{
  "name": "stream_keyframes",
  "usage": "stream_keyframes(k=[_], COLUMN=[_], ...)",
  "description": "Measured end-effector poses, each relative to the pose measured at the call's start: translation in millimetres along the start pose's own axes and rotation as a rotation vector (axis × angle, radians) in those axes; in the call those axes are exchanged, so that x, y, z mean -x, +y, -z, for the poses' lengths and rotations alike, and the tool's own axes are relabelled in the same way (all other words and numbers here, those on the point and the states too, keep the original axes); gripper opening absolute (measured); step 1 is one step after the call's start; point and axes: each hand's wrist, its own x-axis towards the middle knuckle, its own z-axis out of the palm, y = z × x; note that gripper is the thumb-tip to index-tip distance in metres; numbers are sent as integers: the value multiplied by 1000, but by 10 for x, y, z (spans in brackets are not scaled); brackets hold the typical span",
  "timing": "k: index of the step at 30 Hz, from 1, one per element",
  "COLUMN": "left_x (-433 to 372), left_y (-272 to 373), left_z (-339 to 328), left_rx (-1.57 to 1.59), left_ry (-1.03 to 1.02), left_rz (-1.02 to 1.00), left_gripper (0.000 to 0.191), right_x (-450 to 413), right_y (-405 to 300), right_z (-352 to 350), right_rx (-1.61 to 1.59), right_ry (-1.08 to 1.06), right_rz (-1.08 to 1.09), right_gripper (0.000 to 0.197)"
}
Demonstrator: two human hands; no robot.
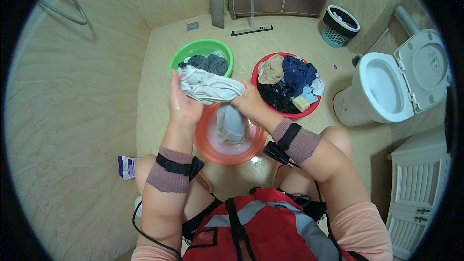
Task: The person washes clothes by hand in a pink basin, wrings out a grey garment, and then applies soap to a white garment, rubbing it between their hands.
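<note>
A wet white garment [212, 84] is stretched between my two hands above an orange basin [203, 152]. My left hand [184, 101] holds its left end, palm turned up and most fingers hidden behind the cloth. The right end is bunched in the fist of my right hand [252, 103]. From near that fist a paler length of cloth [231, 123] hangs down into the basin's cloudy, sudsy water [221, 148]. Whether it belongs to the same garment I cannot tell. Just beyond my left hand is a green basin [201, 43] with grey and white clothes [208, 64].
Right of my right hand, a red basin [255, 74] holds dark, beige and blue clothes and a pale soap bar [301, 103]. A toilet [380, 87] with raised lid, a waste bin [335, 36], a floor squeegee [252, 30] and a louvered cabinet [417, 181] stand around. A packet [126, 168] lies left.
</note>
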Motion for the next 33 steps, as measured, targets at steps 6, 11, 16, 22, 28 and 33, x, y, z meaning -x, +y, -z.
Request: stream_keyframes(k=[6, 11, 16, 22, 28, 33], left_x=[131, 110, -33, 49, 27, 84], left_y=[-439, -484, -293, -727, -484, -624], left_z=[103, 121, 239, 262, 504, 87], left_rx=[-208, -250, -227, -192, -128, -98], left_ry=[-40, 2, 60, 59, 2, 196], left_rz=[398, 269, 113, 214, 269, 294], left_gripper=[53, 37, 26, 17, 19, 27], right_x=[79, 386, 615, 241, 410, 229], right_y=[-320, -609, -730, -545, -559, -373], right_z=[-18, -74, -215, -104, -360, -147], right_rx=[255, 570, 674, 816, 738, 679], right_ry=[51, -233, -253, 54, 79, 139], right_rz=[322, 443, 599, 567, 577, 574], right_gripper=[61, 49, 45, 22, 23, 22])
